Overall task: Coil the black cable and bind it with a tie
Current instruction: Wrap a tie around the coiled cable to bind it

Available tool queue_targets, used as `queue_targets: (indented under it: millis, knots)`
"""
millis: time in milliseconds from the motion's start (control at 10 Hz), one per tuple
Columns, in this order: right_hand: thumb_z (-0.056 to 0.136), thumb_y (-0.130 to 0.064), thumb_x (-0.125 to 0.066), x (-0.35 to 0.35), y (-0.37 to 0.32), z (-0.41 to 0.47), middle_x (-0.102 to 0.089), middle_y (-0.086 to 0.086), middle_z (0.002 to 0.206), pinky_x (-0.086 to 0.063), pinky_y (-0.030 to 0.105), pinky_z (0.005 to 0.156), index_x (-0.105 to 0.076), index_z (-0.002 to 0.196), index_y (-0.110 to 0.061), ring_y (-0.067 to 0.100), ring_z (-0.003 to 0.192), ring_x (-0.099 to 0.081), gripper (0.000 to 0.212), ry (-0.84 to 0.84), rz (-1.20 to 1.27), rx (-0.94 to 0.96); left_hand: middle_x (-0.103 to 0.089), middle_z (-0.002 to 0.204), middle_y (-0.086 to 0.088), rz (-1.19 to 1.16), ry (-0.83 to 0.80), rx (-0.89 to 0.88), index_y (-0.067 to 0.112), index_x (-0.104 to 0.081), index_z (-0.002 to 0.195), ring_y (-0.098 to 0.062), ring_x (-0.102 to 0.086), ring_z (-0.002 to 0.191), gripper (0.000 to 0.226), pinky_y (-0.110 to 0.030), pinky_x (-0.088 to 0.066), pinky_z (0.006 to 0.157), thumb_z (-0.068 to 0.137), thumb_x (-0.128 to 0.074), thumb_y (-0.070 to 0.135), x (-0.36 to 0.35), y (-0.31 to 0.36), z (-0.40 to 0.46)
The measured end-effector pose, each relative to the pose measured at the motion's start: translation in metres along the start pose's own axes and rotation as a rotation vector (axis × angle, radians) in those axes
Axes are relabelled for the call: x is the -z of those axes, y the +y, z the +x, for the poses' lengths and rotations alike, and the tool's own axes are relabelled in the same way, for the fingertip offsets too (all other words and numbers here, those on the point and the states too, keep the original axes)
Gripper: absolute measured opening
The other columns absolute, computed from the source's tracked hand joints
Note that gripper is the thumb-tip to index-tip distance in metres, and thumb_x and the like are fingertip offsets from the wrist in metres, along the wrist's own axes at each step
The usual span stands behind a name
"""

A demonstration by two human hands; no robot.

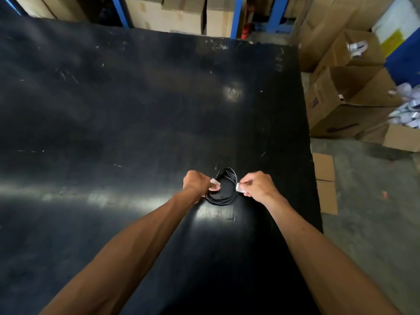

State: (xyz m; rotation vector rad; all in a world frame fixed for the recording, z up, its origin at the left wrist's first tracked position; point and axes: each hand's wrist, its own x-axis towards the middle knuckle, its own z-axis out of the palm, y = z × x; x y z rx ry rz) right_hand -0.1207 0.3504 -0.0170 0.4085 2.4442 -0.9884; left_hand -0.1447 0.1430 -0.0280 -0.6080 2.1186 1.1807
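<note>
Black cable (223,190), coiled into a small ring of several loops, hard to separate from the black table (136,98) beneath; only thin glints along the strands trace its outline. Near arc of the coil partly masked by the left hand (197,183), inner area just a dark patch. Cable ends not distinguishable. Small pale pieces at each side of the coil: one (215,183) at the left hand's fingertips, another (239,187) at the right hand's (258,185); possibly the tie or pale connectors, too blurred to tell which.

Lies on the table close to its right edge, directly between the two hands, touching both. Left hand at the coil's left rim, right hand at its right rim, far arc of the loops poking out beyond the knuckles.

Both hands curled nearly closed, fingers pinched together rather than spread. Left hand pinching the pale piece against the coil's left side, knuckles up, wrist bent inward. Right hand pinching the other pale piece at the coil's right side, thumb and forefinger meeting, remaining fingers tucked under. Whether either grip also takes in cable strands: cannot tell. Bare forearms reaching in from the near edge, converging on the coil, elbows cut off by the bottom of the view.

Beyond the table's right edge, open cardboard boxes (347,96) on the floor.
</note>
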Motion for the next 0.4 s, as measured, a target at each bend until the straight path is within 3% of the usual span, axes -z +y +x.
queue_targets:
  millis: [100, 200, 300, 400]
  knots:
    - [0.084, -0.017, -0.079, -0.006, 0.004, 0.004, -0.076, 0.005, 0.067, -0.063, 0.036, 0.081, -0.082, 0.087, -0.017, 0.015, 0.065, -0.074, 0.005, 0.024, 0.001, -0.006, -0.070, 0.081, -0.005, 0.296, 0.193, -0.173, 0.014, -0.076, 0.087, -0.022, -0.061, 0.073, 0.031, -0.028, -0.045, 0.064, 0.070, -0.085, 0.038, -0.007, -0.004, -0.002]
    - [0.084, -0.017, -0.077, -0.009, 0.009, 0.003, -0.077, 0.006, 0.067, -0.063, 0.040, 0.081, -0.082, 0.085, -0.019, 0.021, 0.071, -0.076, 0.006, 0.071, 0.014, -0.022, -0.073, 0.087, -0.009, 0.362, 0.199, -0.224, 0.012, -0.075, 0.091, -0.028, -0.065, 0.079, 0.035, -0.029, -0.045, 0.064, 0.077, -0.078, 0.044, -0.006, -0.007, -0.007]
    - [0.090, -0.021, -0.070, -0.013, 0.010, 0.004, -0.078, 0.007, 0.076, -0.062, 0.042, 0.082, -0.081, 0.095, -0.022, 0.025, 0.079, -0.076, 0.013, 0.076, 0.026, -0.039, -0.072, 0.081, -0.009, 0.397, 0.166, -0.226, 0.010, -0.072, 0.082, -0.030, -0.068, 0.080, 0.043, -0.033, -0.051, 0.064, 0.073, -0.076, 0.052, -0.009, -0.005, -0.005]
    - [0.091, -0.026, -0.062, -0.019, 0.020, -0.003, -0.081, 0.007, 0.097, -0.060, 0.041, 0.088, -0.077, 0.109, -0.027, 0.028, 0.092, -0.076, 0.023, 0.099, 0.005, -0.044, -0.070, 0.087, -0.004, 0.334, 0.209, -0.246, 0.012, -0.068, 0.089, -0.027, -0.066, 0.085, 0.054, -0.035, -0.053, 0.072, 0.069, -0.073, 0.062, -0.003, -0.004, -0.017]
